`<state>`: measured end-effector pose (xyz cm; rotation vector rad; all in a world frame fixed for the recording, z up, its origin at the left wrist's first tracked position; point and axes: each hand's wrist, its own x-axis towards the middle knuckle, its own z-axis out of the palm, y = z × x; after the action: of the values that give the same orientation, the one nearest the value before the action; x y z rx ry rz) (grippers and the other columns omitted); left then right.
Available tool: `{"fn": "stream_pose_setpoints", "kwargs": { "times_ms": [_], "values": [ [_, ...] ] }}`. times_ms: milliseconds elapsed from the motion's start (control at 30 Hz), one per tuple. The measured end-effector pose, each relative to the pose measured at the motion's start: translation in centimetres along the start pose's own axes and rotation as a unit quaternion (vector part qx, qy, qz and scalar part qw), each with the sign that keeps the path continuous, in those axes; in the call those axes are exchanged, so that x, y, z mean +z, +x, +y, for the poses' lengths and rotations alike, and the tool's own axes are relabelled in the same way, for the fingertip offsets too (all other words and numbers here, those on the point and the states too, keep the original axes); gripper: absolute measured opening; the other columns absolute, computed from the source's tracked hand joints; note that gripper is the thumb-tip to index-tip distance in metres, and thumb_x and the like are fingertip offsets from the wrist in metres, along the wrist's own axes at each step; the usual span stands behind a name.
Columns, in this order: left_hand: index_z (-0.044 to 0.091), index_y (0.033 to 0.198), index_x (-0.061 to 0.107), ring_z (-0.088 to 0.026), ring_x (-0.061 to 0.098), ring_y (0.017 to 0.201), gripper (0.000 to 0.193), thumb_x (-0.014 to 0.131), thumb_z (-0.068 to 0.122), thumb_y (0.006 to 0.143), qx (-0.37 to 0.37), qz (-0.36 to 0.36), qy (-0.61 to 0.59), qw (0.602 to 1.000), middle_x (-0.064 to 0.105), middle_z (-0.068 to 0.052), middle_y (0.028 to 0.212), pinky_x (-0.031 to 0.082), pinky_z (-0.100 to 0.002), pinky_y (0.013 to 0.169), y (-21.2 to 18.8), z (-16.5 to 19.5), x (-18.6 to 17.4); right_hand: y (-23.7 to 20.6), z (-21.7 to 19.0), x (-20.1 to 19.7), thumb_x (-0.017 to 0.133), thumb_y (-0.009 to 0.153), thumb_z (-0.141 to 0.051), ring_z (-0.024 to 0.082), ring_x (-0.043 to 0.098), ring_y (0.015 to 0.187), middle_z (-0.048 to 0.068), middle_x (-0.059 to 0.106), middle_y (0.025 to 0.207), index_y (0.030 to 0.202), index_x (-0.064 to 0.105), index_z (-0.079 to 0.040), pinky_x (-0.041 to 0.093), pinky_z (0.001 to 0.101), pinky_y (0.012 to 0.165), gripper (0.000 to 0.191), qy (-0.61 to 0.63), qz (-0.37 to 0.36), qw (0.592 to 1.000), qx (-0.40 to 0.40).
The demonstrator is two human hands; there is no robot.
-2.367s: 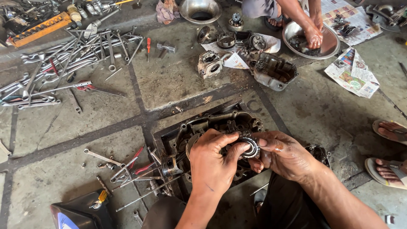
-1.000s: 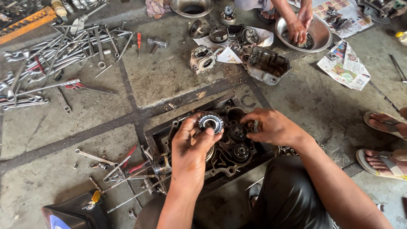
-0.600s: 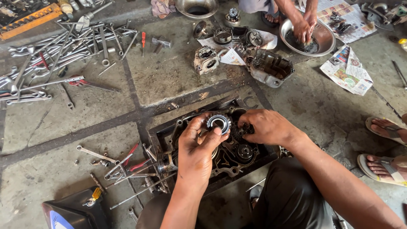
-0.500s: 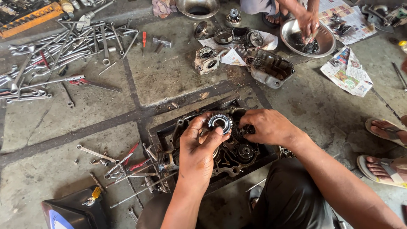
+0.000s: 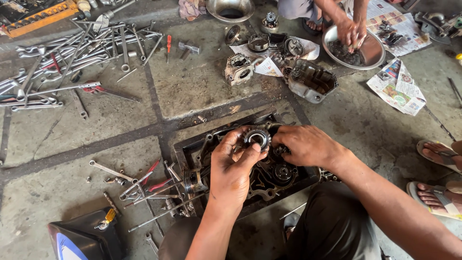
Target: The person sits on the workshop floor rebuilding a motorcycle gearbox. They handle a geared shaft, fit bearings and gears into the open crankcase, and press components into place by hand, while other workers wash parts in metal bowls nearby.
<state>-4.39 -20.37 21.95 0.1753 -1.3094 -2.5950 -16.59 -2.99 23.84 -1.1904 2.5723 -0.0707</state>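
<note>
A round toothed gear [image 5: 256, 138] with a bright bearing centre is gripped by the left hand [image 5: 233, 166], fingers curled round its rim, and is held just above the open engine case [image 5: 269, 173]. The right hand [image 5: 308, 144] is laid palm down on the case just beside the gear, fingers bent onto the inner parts; whether anything is pinched under them cannot be told. The case is seated in a dark tray [image 5: 185, 154] on the concrete floor [image 5: 202, 86]. Spanners and red-handled pliers [image 5: 139, 180] are scattered just left of the tray. A larger spread of wrenches [image 5: 72, 53] is seen at upper left. Dismantled engine parts [image 5: 308, 79] lie on paper beyond the tray. Another person's hands [image 5: 350, 32] are observed in a metal bowl [image 5: 373, 48] at upper right.
</note>
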Motion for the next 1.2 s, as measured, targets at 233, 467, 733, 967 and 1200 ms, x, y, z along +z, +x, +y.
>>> {"fn": "stream_pose_setpoints", "kwargs": {
  "times_ms": [233,467,733,967,1200],
  "values": [
    [-0.01,0.129,0.059,-0.019,0.072,0.094,0.039,0.067,0.001,0.093,0.004,0.002,0.016,1.0,0.07,-0.015,0.111,0.063,-0.034,0.085,0.1,0.2,0.0,1.5,0.0,-0.2,0.075,0.079,-0.017,0.026,0.067,0.104,0.007,0.065,0.105,0.11,0.065,-0.009,0.054,0.0426,0.095,0.034,-0.055,-0.081,0.995,0.009],
    [-0.011,0.129,0.058,-0.019,0.071,0.093,0.039,0.068,0.0,0.093,0.018,-0.013,-0.026,0.999,0.069,-0.014,0.11,0.062,-0.032,0.083,0.2,0.0,-0.3,2.1,1.8,0.3,0.077,0.074,-0.014,0.028,0.067,0.104,0.009,0.067,0.101,0.115,0.067,-0.007,0.051,0.0434,0.099,0.042,-0.009,-0.062,0.996,-0.056],
    [-0.009,0.13,0.061,-0.017,0.071,0.095,0.037,0.066,-0.001,0.094,0.02,-0.021,0.0,1.0,0.07,-0.012,0.112,0.062,-0.031,0.084,0.0,0.2,-0.3,1.3,2.4,1.4,0.076,0.08,-0.021,0.025,0.071,0.098,0.008,0.07,0.1,0.113,0.069,-0.007,0.054,0.041,0.098,0.037,0.009,-0.032,0.999,0.003],
    [-0.004,0.132,0.064,-0.014,0.07,0.097,0.038,0.067,-0.004,0.094,0.013,-0.039,0.009,0.999,0.071,-0.01,0.113,0.063,-0.03,0.084,0.0,0.2,0.0,1.0,2.2,1.6,0.078,0.075,-0.018,0.028,0.069,0.101,0.012,0.068,0.106,0.122,0.066,-0.004,0.055,0.0422,0.093,0.05,0.024,0.005,0.999,-0.025],
    [-0.003,0.127,0.065,-0.011,0.068,0.091,0.039,0.074,-0.002,0.089,0.021,-0.033,0.033,0.999,0.071,-0.007,0.109,0.062,-0.028,0.08,-0.2,0.3,0.5,0.3,1.8,1.8,0.077,0.074,-0.015,0.031,0.067,0.105,0.013,0.063,0.118,0.129,0.062,-0.004,0.055,0.0423,0.093,0.058,0.061,0.042,0.997,-0.019]
  ]
}}
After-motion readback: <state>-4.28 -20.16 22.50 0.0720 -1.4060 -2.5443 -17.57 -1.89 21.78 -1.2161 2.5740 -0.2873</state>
